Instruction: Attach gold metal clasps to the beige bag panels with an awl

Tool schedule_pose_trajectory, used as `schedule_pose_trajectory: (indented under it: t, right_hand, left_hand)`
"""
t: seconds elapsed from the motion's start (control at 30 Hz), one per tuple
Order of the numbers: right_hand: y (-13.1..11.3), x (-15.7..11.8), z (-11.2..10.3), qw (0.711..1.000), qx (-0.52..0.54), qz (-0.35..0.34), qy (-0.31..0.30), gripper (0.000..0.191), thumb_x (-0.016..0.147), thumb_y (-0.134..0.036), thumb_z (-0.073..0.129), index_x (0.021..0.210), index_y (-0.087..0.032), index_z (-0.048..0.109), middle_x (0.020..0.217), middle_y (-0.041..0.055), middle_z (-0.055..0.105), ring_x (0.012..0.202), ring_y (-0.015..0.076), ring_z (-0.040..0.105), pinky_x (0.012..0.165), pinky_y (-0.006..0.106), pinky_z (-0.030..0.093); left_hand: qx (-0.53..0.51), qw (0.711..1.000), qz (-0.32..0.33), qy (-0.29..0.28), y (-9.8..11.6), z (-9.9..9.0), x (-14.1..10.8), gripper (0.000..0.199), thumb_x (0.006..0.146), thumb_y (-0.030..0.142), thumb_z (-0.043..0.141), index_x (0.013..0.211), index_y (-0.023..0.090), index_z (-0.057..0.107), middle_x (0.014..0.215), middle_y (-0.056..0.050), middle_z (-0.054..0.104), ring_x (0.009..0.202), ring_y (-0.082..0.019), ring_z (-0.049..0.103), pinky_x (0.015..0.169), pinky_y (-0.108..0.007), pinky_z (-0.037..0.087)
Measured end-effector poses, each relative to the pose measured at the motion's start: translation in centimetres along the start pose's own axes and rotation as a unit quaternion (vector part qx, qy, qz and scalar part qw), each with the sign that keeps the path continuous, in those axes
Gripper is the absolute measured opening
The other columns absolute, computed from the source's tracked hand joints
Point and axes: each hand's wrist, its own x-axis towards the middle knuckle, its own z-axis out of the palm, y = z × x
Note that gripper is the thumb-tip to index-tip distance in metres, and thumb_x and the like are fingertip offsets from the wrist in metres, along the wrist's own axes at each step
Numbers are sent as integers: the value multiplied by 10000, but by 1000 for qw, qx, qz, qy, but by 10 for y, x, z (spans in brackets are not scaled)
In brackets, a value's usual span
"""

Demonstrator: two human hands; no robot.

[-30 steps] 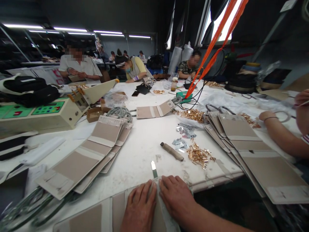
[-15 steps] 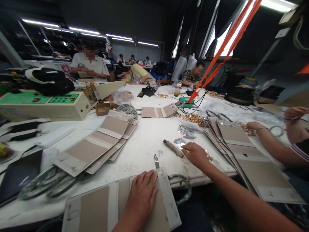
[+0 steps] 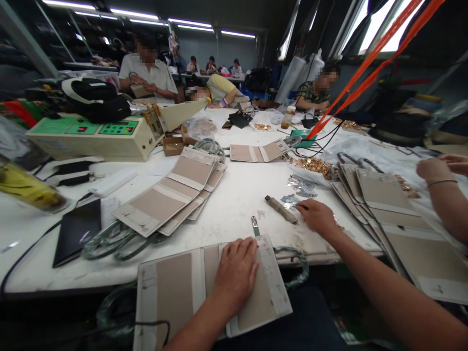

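A beige bag panel with pale strips lies at the table's front edge, and my left hand rests flat on it, fingers extended. From the panel's top edge sticks a green tab with a metal clasp; a wrapped green handle curves out at its right. My right hand is over the table beside small silver metal pieces, its thumb and fingertips pinched together; what they hold, if anything, is too small to name. Just left of those fingertips lies a worn rod-like tool.
Stacked panels lie left, more right. Golden pieces sit beyond the silver ones. A green-and-cream machine stands back left. Another person's hands are at the right edge; orange strips hang down.
The view has shifted, so the scene sits further right and the left-side items show more. My left hand stays on the panel; my right hand remains by the silver pieces, fingers still pinched.
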Motion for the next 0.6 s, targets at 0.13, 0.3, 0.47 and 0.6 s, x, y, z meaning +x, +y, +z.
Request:
schedule_pose_trajectory:
  t: [0.13,0.3,0.47,0.6]
  right_hand:
    - [-30,-31,-12,969,247,-19,-7,268,925,-418,643,1044,-246,811,963,32,793,862,217,719,798,321,527]
    - [-91,-65,-10,904,354,-160,-181,192,915,-301,659,995,-233,820,961,54,776,896,212,709,844,321,541]
    - [-111,-67,2,914,289,-170,-229,198,904,-256,638,988,-220,814,992,50,777,939,217,697,850,311,516]
    - [-113,-63,0,927,247,-154,-235,175,890,-275,654,938,-237,818,927,22,787,882,206,693,798,300,481]
  left_hand:
    - [-2,1000,-1,2,1,-1,2,518,1024,248,569,1529,177,476,1552,-76,526,1377,-306,447,1159,-533,368]
    - [-16,1000,-7,12,1,-1,1,507,1017,245,577,1514,187,495,1541,-75,538,1379,-305,442,1162,-532,360]
    - [-25,999,-11,29,1,0,-1,515,1006,247,596,1509,194,497,1522,-62,557,1363,-289,458,1162,-514,367]
    - [-24,999,-14,29,2,-1,-1,526,1003,258,600,1514,197,491,1526,-69,551,1364,-291,457,1165,-511,365]
